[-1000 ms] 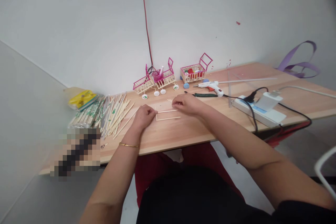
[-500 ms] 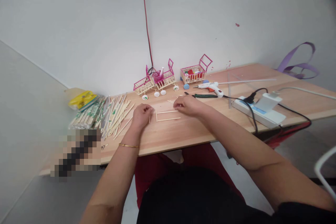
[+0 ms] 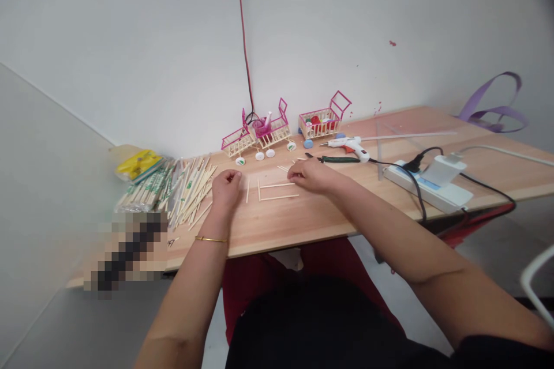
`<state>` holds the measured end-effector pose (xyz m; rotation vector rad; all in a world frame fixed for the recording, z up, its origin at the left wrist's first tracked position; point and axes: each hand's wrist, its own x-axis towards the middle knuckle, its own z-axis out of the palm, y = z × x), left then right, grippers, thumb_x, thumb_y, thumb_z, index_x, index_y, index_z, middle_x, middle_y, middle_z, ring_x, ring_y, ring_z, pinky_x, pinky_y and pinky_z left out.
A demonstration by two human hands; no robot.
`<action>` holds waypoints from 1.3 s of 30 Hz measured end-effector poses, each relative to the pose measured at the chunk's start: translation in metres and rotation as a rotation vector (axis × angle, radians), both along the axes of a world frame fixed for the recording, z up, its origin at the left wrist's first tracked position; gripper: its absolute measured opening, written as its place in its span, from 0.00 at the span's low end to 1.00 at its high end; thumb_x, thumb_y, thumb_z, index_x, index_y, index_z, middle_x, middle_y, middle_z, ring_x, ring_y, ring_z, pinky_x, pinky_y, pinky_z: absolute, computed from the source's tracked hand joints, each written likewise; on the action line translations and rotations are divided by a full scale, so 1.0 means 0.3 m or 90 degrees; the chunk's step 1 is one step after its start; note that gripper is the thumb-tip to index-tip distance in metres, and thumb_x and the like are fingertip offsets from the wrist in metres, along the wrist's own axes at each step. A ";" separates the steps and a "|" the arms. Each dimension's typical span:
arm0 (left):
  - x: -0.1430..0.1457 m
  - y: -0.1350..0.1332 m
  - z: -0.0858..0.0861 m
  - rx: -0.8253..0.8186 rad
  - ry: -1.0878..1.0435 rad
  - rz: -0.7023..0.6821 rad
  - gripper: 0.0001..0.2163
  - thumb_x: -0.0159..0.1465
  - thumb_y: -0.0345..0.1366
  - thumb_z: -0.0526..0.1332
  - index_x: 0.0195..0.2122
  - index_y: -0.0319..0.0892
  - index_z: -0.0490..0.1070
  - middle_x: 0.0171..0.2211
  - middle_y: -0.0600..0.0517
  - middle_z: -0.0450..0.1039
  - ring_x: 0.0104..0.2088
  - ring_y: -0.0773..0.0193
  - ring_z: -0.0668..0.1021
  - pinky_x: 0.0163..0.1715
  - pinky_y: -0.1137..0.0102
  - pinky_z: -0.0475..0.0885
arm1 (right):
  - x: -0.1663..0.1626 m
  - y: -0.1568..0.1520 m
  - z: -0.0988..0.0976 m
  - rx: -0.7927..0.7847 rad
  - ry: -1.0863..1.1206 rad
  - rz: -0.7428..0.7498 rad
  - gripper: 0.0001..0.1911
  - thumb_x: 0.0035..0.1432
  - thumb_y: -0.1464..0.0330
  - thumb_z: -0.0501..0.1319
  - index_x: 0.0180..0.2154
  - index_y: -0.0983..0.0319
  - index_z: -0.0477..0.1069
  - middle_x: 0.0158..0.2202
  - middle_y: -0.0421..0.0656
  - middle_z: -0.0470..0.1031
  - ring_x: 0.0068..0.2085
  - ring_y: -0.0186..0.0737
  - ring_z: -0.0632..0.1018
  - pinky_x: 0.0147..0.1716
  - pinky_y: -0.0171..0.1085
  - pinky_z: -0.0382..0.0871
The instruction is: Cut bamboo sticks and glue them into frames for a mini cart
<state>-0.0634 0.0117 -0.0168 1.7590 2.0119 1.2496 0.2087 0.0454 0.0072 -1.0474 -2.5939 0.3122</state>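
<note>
Left hand (image 3: pixel 225 187) rests knuckles-down on the desk (image 3: pixel 303 219) near the front edge, fingers curled in; can't tell if anything is inside. There's a gold bangle (image 3: pixel 211 238) on that wrist. A loose short stick (image 3: pixel 247 191) lies just beside its fingertips, not touching.

Right hand (image 3: pixel 312 176) lies flat-ish, with fingertips (image 3: pixel 292 173) bunched together over small stick offcuts (image 3: pixel 283 168). It's possibly pinching one, but that's too small to tell.

Between the hands is a stick frame (image 3: pixel 276 191): one upright stick with two parallel sticks running right from it, flat on the desk.

Toward the left edge is a chopstick pile (image 3: pixel 193 184), then wrapped chopstick bundles (image 3: pixel 145 190) and a yellow packet (image 3: pixel 137 162). Along the back edge by the wall stand pink stick carts (image 3: pixel 255 135) and a pink stick basket (image 3: pixel 322 118). Right of those lie a glue gun (image 3: pixel 348 143) and a green-handled tool (image 3: pixel 337 158). A power strip (image 3: pixel 426 187) is near the right front edge, with a purple ribbon (image 3: pixel 493 109) at the far right corner.
</note>
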 end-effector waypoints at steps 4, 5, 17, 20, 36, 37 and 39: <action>0.003 -0.004 0.006 -0.016 0.013 0.007 0.11 0.58 0.40 0.56 0.31 0.40 0.75 0.30 0.50 0.77 0.31 0.63 0.75 0.33 0.71 0.68 | -0.003 -0.003 -0.001 0.000 -0.006 0.004 0.10 0.57 0.73 0.57 0.36 0.62 0.77 0.38 0.46 0.79 0.39 0.41 0.76 0.38 0.35 0.60; 0.004 -0.006 0.009 -0.022 0.020 0.012 0.11 0.58 0.39 0.56 0.31 0.40 0.75 0.29 0.50 0.77 0.31 0.63 0.75 0.33 0.71 0.67 | -0.003 -0.004 -0.002 0.000 -0.007 0.005 0.10 0.57 0.73 0.57 0.36 0.62 0.77 0.38 0.46 0.79 0.39 0.41 0.76 0.38 0.35 0.60; 0.084 -0.057 0.033 -0.106 0.236 0.011 0.23 0.49 0.57 0.65 0.35 0.43 0.68 0.32 0.47 0.73 0.33 0.56 0.75 0.32 0.67 0.64 | -0.003 -0.002 -0.009 0.004 -0.003 0.014 0.09 0.56 0.71 0.58 0.36 0.63 0.77 0.36 0.46 0.79 0.37 0.41 0.75 0.36 0.34 0.60; 0.082 -0.056 0.027 -0.138 0.237 -0.019 0.22 0.49 0.54 0.67 0.37 0.43 0.67 0.33 0.48 0.74 0.33 0.57 0.75 0.32 0.67 0.64 | -0.003 -0.003 -0.009 0.002 -0.001 0.015 0.08 0.56 0.71 0.58 0.35 0.63 0.77 0.35 0.45 0.79 0.37 0.41 0.75 0.36 0.34 0.59; 0.094 -0.078 0.065 -0.234 0.395 0.068 0.10 0.57 0.31 0.55 0.36 0.38 0.74 0.37 0.38 0.77 0.40 0.47 0.78 0.35 0.62 0.68 | -0.007 -0.005 -0.015 0.015 0.031 0.001 0.07 0.56 0.69 0.60 0.35 0.63 0.77 0.36 0.47 0.79 0.37 0.40 0.75 0.36 0.34 0.60; 0.092 -0.079 0.066 -0.235 0.408 0.070 0.11 0.57 0.29 0.54 0.37 0.37 0.74 0.37 0.37 0.77 0.40 0.47 0.78 0.35 0.62 0.69 | -0.004 -0.001 -0.014 0.024 0.045 -0.016 0.08 0.56 0.69 0.60 0.35 0.63 0.77 0.36 0.47 0.78 0.37 0.41 0.75 0.36 0.35 0.60; 0.087 -0.078 0.067 -0.236 0.431 0.069 0.13 0.58 0.28 0.53 0.39 0.36 0.74 0.39 0.36 0.77 0.42 0.47 0.78 0.37 0.62 0.69 | 0.006 0.011 -0.011 0.043 0.078 -0.057 0.09 0.58 0.69 0.58 0.37 0.63 0.76 0.37 0.47 0.78 0.37 0.41 0.75 0.36 0.35 0.60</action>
